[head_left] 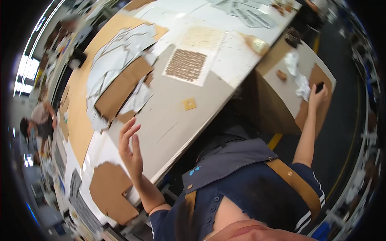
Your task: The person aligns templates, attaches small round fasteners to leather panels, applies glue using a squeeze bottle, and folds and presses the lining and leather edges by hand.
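My left hand (131, 148) is raised over the near edge of the worktable, fingers apart and nothing in them. On the right, my right hand (318, 96) holds a small black object (319, 86) above a brown board (321, 75) on a side surface. Crumpled white material (301, 85) lies beside that hand, with a small brown piece (281, 74) to its left. A yellow square with a hole (189, 104) rests on the grey sheet (169, 120). Beyond it lies a white sheet with a brown pattern (186, 64).
White and brown pieces (122, 86) are piled on the table's left part. A brown cutout (110, 193) lies at the near left edge. Grey strips (245, 12) are at the far side. A person (40, 116) stands at the left; another sits at the upper right.
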Demonstrator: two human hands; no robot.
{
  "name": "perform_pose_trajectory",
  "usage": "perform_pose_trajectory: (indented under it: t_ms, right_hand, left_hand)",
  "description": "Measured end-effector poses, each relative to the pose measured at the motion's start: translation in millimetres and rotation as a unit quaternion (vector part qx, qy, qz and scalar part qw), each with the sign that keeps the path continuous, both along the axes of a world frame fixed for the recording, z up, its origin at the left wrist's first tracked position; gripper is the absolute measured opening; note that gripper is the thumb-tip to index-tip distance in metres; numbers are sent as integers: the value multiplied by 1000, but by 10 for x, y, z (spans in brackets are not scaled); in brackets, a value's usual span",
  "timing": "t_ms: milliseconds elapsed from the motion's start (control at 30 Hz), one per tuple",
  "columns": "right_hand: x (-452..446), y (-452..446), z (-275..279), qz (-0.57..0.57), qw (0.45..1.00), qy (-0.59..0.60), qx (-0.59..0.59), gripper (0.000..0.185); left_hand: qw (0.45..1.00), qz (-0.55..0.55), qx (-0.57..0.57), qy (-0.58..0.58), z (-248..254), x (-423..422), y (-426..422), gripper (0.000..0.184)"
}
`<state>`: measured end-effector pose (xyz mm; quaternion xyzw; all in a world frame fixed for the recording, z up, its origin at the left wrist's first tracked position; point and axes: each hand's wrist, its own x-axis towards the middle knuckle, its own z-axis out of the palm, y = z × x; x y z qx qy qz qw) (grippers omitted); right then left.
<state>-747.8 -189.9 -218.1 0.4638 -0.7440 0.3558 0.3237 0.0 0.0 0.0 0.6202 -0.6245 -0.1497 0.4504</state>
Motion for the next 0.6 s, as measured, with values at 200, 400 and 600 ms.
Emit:
perform_pose_trajectory:
  t_ms: [200,400,600]
  right_hand:
    - [2634,-545,1065,369,926,-42,-64,36]
    - [4785,-234,821,704,689,64,157,45]
    - [5335,62,641,724,630,16,278,48]
  left_hand:
    - [983,90,72,143,-427,273,133,24]
    - [942,139,71,296,-673,711,-13,30]
    - [940,152,83,295,-603,1150,-246,35]
